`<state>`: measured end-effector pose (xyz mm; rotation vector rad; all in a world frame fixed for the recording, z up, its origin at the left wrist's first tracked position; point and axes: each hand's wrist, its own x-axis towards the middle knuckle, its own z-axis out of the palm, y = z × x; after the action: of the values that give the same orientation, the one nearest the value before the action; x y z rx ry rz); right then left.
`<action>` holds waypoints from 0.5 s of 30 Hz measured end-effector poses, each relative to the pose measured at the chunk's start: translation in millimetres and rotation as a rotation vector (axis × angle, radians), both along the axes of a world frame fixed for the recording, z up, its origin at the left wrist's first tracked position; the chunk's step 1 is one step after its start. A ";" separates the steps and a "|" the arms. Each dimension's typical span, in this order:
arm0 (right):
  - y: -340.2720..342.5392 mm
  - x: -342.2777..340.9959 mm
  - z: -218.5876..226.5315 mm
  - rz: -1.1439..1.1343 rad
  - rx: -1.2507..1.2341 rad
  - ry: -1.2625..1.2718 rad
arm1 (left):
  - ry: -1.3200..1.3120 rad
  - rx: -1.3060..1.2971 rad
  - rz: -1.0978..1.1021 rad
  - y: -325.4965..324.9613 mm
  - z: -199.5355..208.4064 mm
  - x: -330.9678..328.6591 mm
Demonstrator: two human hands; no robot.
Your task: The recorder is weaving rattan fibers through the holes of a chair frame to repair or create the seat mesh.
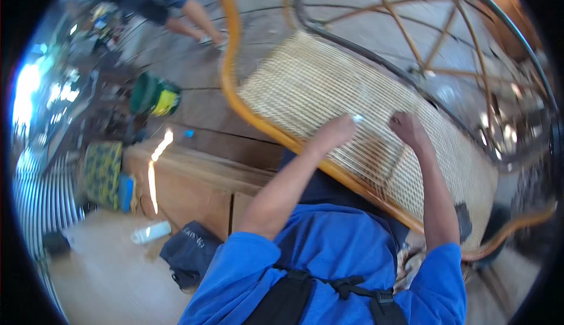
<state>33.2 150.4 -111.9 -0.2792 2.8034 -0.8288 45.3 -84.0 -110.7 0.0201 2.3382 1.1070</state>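
Note:
A woven panel of pale strands (317,84) stretches across a frame in front of me, with a curved orange-brown rail (264,126) along its near side. My left hand (338,132) is closed above the middle of the weave. A small whitish spot shows at its fingertips, too blurred to name. To its right, my right hand (407,129) is closed in a fist over the same panel, apart from the left. What its fingers hold, if anything, is hidden. Darker strands lie in the weave below and between the hands.
Beyond the panel stands a frame of thin brown poles (437,43). A green bucket (154,95) with a yellow label sits at left. Nearer are a patterned cushion-like thing (101,169), a white bottle (151,232) and dark cloth (189,251). Another person's legs (194,22) show at upper left.

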 end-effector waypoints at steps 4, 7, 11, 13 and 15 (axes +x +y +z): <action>19.6 3.1 4.6 -0.090 -0.074 -0.171 | -0.063 -0.139 -0.309 14.7 14.0 -21.2; 22.8 6.5 4.3 -0.119 -0.083 -0.264 | 0.067 -0.398 -0.511 29.8 4.4 -24.2; 26.6 11.3 -14.3 0.023 0.022 -0.295 | 0.085 -0.529 -0.620 57.2 17.1 -21.0; 21.6 14.2 -16.2 0.024 0.142 -0.316 | 0.114 -0.599 -0.672 67.6 19.7 -22.6; 19.9 17.8 -20.5 0.005 0.178 -0.340 | 0.164 -0.614 -0.719 78.9 20.6 -23.7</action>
<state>51.0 170.4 -132.4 -0.1040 2.5323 -0.5592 21.6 -5.0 -90.1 0.6808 2.3981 0.0342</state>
